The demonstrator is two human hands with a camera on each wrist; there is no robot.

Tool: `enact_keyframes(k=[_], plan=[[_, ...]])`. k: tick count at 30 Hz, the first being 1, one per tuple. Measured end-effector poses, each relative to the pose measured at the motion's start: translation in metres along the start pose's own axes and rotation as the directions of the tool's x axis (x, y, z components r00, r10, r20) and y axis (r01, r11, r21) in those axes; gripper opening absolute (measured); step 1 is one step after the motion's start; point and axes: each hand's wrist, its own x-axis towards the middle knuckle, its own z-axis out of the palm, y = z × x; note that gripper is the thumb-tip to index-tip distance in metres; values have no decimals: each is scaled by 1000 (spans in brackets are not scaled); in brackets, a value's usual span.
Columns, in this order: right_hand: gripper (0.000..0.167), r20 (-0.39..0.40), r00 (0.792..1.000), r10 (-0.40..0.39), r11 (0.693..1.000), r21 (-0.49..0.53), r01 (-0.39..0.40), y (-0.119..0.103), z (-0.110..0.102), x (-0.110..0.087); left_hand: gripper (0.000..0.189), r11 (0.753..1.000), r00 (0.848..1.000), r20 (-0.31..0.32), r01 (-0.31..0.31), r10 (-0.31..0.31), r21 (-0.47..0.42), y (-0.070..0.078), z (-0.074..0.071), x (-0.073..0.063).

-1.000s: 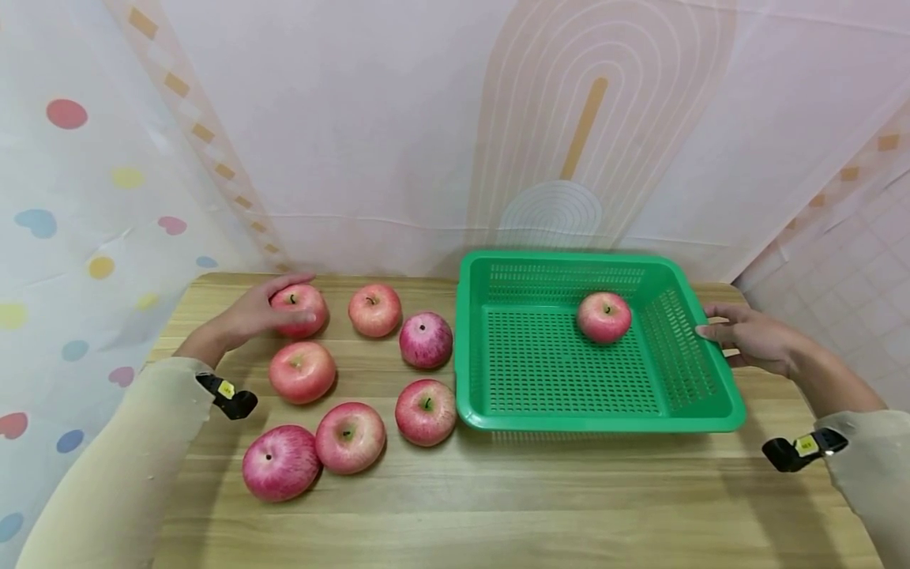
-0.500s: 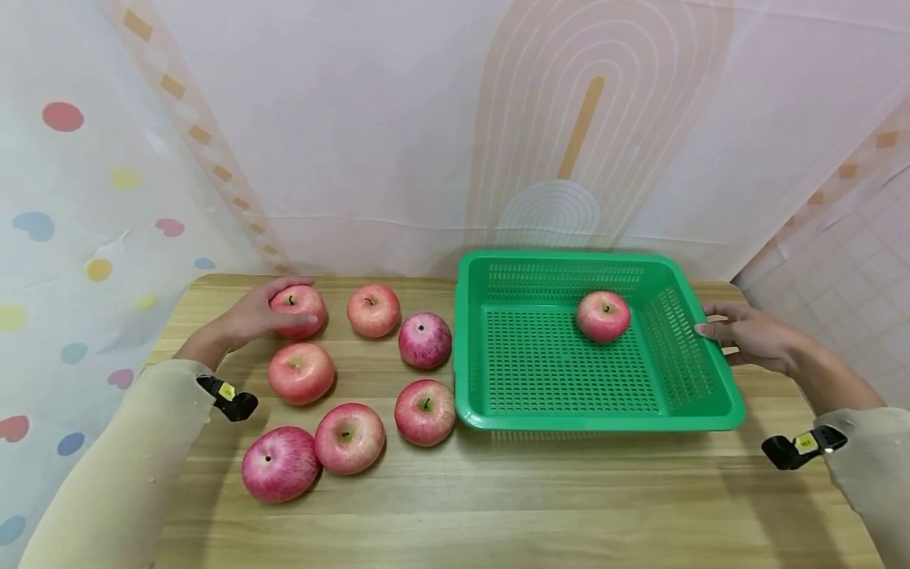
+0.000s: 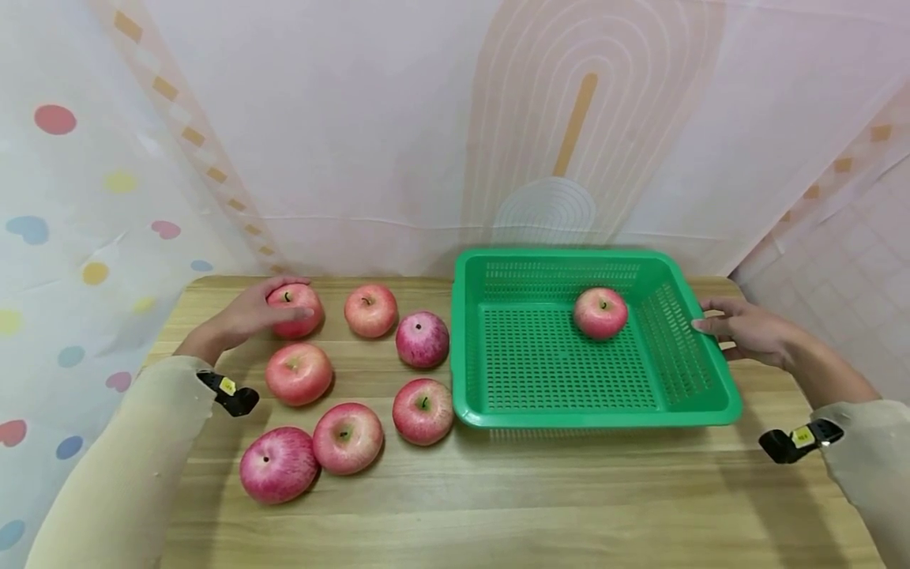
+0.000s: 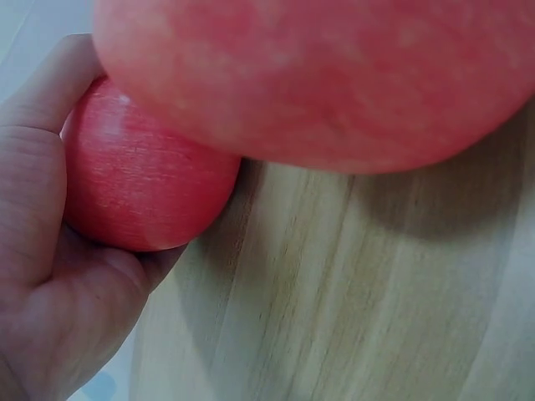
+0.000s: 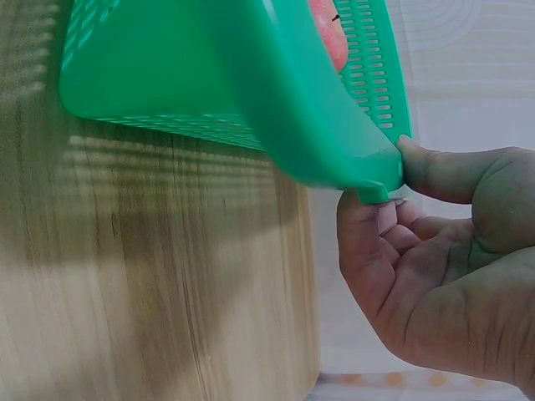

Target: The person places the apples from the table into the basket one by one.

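Note:
At the table's back left, my left hand (image 3: 252,314) curls its fingers and thumb round a red apple (image 3: 295,308). The left wrist view shows that apple (image 4: 146,171) against the palm, partly behind a nearer apple (image 4: 326,75). My right hand (image 3: 755,330) pinches the right rim of a green plastic basket (image 3: 569,419), thumb on top and fingers beneath, as the right wrist view of the hand (image 5: 443,259) makes plain. One apple (image 3: 600,313) sits inside the basket, toward its back right.
Several more apples lie left of the basket: one (image 3: 299,373) just in front of the held apple, a purplish one (image 3: 423,339) near the basket's left wall, two (image 3: 347,438) touching at the front. A patterned cloth wall (image 3: 355,142) stands behind the wooden table (image 3: 498,498).
Both hands keep their grips on the apple and the basket rim. The whole head view shifts slightly; the basket and apples stay in place relative to one another.

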Motion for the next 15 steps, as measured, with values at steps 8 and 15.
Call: enact_keyframes(k=[8, 15], plan=[[45, -1, 1000, 10, 1000, 14, -10, -1, -1, 1, 68, 1000, 1000, -13, 24, -24, -19, 1, -3, 0], [41, -3, 1000, 17, 1000, 19, -17, 0, 0, 0, 65, 999, 999, -22, 32, -33, -40, -2, -6, -1]])
